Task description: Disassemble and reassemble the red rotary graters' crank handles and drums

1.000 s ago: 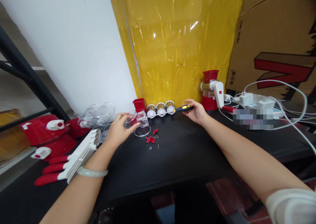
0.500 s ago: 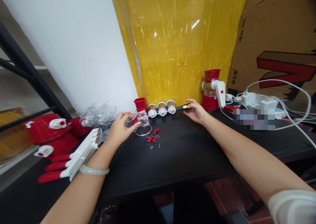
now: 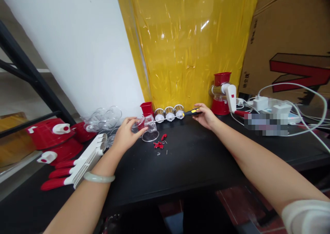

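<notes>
My left hand [image 3: 125, 135] is closed around a clear plastic housing [image 3: 148, 129] that rests on the black table [image 3: 196, 158]. My right hand [image 3: 207, 116] grips the black and yellow handle of a screwdriver [image 3: 190, 112], whose thin shaft reaches left into the clear housing. Small red clips [image 3: 158, 143] and a few loose screws lie just right of the housing. A pale bangle sits on my left wrist.
Three metal drums [image 3: 169, 113] and a red cup [image 3: 146, 108] stand by the yellow sheet. An assembled red and white grinder [image 3: 222, 93] is at the right, beside chargers and white cables [image 3: 281, 107]. Clear housings [image 3: 103, 119], red bases [image 3: 47, 137] and white-and-red handles [image 3: 77, 165] are stacked left.
Both hands stay where they were, holding the housing and the screwdriver. Only the camera has shifted slightly.
</notes>
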`<state>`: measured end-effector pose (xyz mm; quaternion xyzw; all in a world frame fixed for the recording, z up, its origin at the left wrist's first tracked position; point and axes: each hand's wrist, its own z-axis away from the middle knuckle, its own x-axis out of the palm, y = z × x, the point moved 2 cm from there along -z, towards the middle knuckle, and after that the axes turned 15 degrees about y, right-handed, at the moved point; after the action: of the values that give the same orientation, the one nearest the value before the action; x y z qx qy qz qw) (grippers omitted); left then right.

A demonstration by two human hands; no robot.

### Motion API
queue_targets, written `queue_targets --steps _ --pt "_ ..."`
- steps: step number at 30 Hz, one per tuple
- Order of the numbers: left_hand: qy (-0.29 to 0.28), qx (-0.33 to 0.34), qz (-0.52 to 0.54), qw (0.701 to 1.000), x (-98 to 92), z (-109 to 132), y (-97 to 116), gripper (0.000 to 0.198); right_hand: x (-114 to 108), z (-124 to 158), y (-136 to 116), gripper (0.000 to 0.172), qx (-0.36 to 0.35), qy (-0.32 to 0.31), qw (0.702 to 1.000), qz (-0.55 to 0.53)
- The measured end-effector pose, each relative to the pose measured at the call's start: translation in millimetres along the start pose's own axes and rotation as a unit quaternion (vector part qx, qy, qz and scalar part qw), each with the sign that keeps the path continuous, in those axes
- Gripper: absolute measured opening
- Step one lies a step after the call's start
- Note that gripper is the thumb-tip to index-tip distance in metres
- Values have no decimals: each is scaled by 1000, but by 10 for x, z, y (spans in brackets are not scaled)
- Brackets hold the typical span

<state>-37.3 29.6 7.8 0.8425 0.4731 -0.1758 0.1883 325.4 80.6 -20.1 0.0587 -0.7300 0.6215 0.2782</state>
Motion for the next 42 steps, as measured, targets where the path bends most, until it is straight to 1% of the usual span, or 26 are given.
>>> queue_targets --steps 1,3,4,7,9,10,12,14,16,17,19,22,24,26,29,31,32,34,37,38,40,42 --pt "1 0 1 1000 0 1 2 42 6 6 -6 25 5 -6 1000 -13" --pt "-1 -1 3 1000 -1 0 10 42 1 -8 2 17 5 8 1000 18" --pt "-2 -3 3 1000 -3 -1 14 43 -9 -25 15 19 -2 21 998 58" --pt "-6 -6 0 1000 -7 -6 22 44 -39 -74 51 35 -52 42 979 195" --pt "-5 -5 -4 1000 -7 -6 19 43 -47 -85 60 33 -85 44 970 222" --pt "-4 -5 -5 1000 -5 -5 15 43 -48 -81 59 29 -87 48 973 209" --pt "-3 -5 -4 1000 0 -2 4 43 -40 -58 51 22 -62 46 987 139" --pt "-4 -7 -1 1000 5 2 -6 44 -19 -24 36 24 -22 22 998 54" --pt "-4 -9 1 1000 6 4 -9 45 -1 -2 22 28 6 -2 1000 10" --pt "-4 -8 1 1000 5 4 -7 45 0 -2 20 25 11 -2 1000 15" --pt "-4 -6 2 1000 -1 2 4 44 -17 -24 32 17 5 20 997 79" --pt "-3 -8 5 1000 -9 -5 20 43 -49 -77 60 35 -54 42 976 205" --pt "-3 -12 7 1000 -12 -9 21 44 -54 -95 73 38 -91 37 967 234" --pt "-4 -13 9 1000 -10 -11 15 44 -48 -89 83 33 -86 39 974 206" --pt "-8 -13 9 1000 -2 -8 5 43 -21 -51 85 20 -28 38 992 113" --pt "-8 -12 9 1000 0 -6 5 42 -3 -32 82 19 5 24 997 74" --pt "-7 -12 8 1000 -1 -5 8 43 -2 -31 83 18 15 21 997 75" --pt "-5 -12 6 1000 -4 -6 17 43 -16 -47 93 18 18 32 993 116" --pt "-5 -8 4 1000 -11 -10 28 42 -46 -82 106 34 -31 51 976 209" --pt "-5 -6 4 1000 -11 -11 28 42 -50 -87 108 37 -48 53 972 225" --pt "-6 -6 4 1000 -7 -11 20 42 -49 -80 106 33 -56 56 973 216" --pt "-5 -7 6 1000 0 -9 5 43 -37 -53 95 20 -27 58 986 154"
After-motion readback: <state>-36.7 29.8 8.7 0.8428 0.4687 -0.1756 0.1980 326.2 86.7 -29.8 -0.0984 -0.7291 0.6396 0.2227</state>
